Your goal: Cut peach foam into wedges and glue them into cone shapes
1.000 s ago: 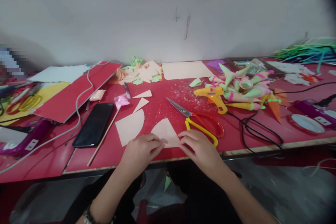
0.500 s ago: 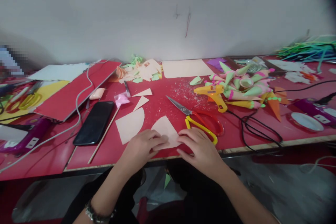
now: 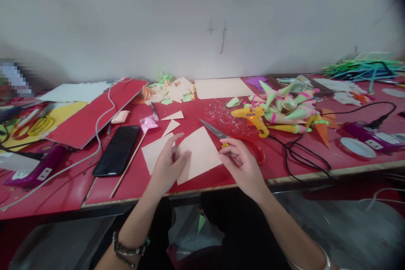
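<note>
A cream paper piece (image 3: 202,152) with straight edges lies between my hands near the table's front edge. My left hand (image 3: 166,162) is over its left edge, thumb above the sheet and fingers apart. At the right corner of the paper is my right hand (image 3: 243,168), its fingers loosely bent and spread from the thumb. Behind that hand lie scissors (image 3: 218,131) with red and yellow handles, partly covered by the fingers. A second cream paper piece (image 3: 153,152) is beside my left hand, partly hidden by it.
A phone (image 3: 117,151) and a thin stick (image 3: 128,166) lie to the left. On the right are a yellow glue gun (image 3: 249,113), a heap of paper cones (image 3: 286,103) and a black cable (image 3: 292,156). Paper scraps (image 3: 177,88) and a cream sheet (image 3: 221,87) lie along the wall.
The paper between my hands now shows a larger, straight-edged shape instead of a rounded top. My left hand has risen and opened; my right hand has shifted up over the scissor handles.
</note>
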Tool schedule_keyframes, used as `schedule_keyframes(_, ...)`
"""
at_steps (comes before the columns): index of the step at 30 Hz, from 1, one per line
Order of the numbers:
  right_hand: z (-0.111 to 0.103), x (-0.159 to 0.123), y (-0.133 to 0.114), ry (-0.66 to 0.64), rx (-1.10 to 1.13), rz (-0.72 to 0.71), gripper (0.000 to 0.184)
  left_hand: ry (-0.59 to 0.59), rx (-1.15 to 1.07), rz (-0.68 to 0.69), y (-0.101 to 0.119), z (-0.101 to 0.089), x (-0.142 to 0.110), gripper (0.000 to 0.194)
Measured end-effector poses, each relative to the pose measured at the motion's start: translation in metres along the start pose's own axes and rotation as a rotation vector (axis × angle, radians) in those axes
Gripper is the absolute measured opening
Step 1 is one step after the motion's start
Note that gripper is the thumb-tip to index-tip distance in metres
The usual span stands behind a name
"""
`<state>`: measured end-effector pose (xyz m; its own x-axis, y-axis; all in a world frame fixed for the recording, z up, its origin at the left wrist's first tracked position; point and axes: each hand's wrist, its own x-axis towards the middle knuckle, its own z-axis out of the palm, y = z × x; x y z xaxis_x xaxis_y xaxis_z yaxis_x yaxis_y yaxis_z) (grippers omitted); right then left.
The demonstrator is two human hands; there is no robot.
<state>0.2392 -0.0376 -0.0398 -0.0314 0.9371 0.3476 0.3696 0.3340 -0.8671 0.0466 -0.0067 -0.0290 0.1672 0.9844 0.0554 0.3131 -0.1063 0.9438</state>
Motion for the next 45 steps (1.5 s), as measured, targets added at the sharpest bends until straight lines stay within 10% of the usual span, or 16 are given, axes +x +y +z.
schedule_keyframes(8,0.001,-0.008,0.009,-0.034,-0.697,-0.429,0.018,-0.083,0.051,-0.03,-0.011,-0.004,-0.005,0.033)
schedule_keyframes(12,0.006,-0.005,0.013,-0.256,-0.681,-0.374,0.021,-0.091,0.34,0.157,-0.008,-0.014,-0.011,0.028)
schedule_keyframes(17,0.007,-0.005,0.02,-0.357,-0.482,-0.302,0.016,-0.512,0.623,0.379,-0.008,-0.023,-0.022,0.072)
schedule_keyframes(20,0.007,-0.006,0.022,-0.343,-0.401,-0.311,0.015,-0.604,0.736,0.417,-0.009,-0.022,-0.025,0.065)
schedule_keyframes(36,0.004,-0.005,0.02,-0.343,-0.369,-0.247,0.01,-0.291,0.567,0.19,-0.022,-0.025,-0.017,0.017)
schedule_keyframes(45,0.002,-0.009,0.023,-0.379,-0.47,-0.324,0.013,-0.277,0.584,0.31,-0.026,-0.03,-0.022,0.054)
